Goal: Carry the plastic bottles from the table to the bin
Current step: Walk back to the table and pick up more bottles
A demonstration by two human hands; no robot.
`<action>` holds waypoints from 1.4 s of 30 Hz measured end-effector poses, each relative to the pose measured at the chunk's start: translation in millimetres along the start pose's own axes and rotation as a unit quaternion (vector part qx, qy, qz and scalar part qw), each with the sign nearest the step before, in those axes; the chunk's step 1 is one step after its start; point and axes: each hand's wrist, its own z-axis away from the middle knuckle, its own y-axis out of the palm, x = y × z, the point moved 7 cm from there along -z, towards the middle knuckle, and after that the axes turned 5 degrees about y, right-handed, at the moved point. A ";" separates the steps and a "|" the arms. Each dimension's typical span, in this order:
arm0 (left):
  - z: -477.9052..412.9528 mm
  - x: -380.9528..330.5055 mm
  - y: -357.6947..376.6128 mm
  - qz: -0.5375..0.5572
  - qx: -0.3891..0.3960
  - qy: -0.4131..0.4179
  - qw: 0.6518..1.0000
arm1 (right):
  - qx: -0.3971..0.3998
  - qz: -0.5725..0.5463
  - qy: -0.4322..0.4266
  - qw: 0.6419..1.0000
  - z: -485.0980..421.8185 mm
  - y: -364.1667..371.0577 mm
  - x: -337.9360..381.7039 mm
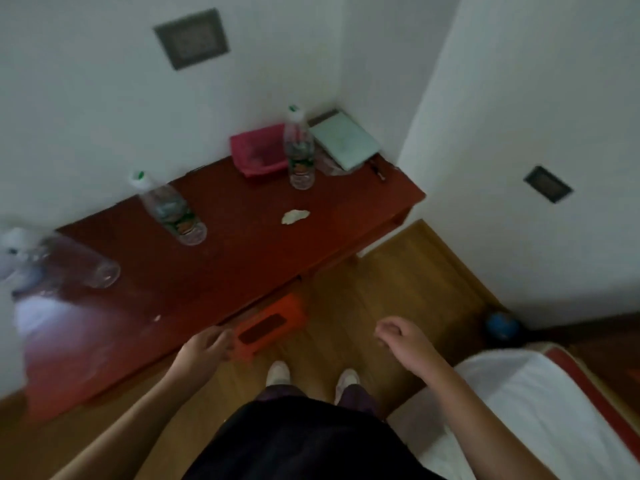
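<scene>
Item 1, plastic bottles, three on my feed, all on the dark red table [242,258] along the white wall.
- right bottle [300,152]: upright, clear, white cap, printed label. It stands near the table's right end, just beside the pink basket [254,150] and in front of the pale flat book [346,140] in the corner.
- middle bottle [173,211]: same make, standing alone near the wall, well apart from the right one.
- left bottle [69,261]: clear and badly blurred at the picture's edge. I cannot tell whether it stands straight or tilts.

Item 2, hands, both low in front of the body and away from all three bottles.
- left hand [207,344]: fingers loosely curled with nothing in them, at the table's front edge beside the orange stool [273,323].
- right hand [398,336]: fingers loosely curled and likewise empty, over the wooden floor [398,282].

Item 3, other things on the table.
- crumpled paper scrap [295,216], lying between the middle and right bottles, nearer the front.
- small dark object [378,170] near the right end, too small to identify.

Item 4, surroundings.
- orange stool, tucked partly under the table.
- two pale shoes [278,374] on the floor below the hands.
- blue round object [502,325] at the foot of the right wall, blurred.
- bed with a white sheet [526,410], at lower right.
</scene>
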 end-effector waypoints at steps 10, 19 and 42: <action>37.6 56.4 -84.0 0.107 -0.170 -0.058 0.978 | 0.078 0.133 -0.151 0.976 -47.7 69.1 177.8; 7.6 91.0 -189.1 0.145 -0.271 -0.049 0.950 | 0.056 0.124 -0.274 0.952 -46.4 149.2 334.5; -99.2 73.7 -253.2 0.208 -0.300 -0.018 0.931 | 0.021 0.097 -0.321 0.942 -71.8 196.0 407.0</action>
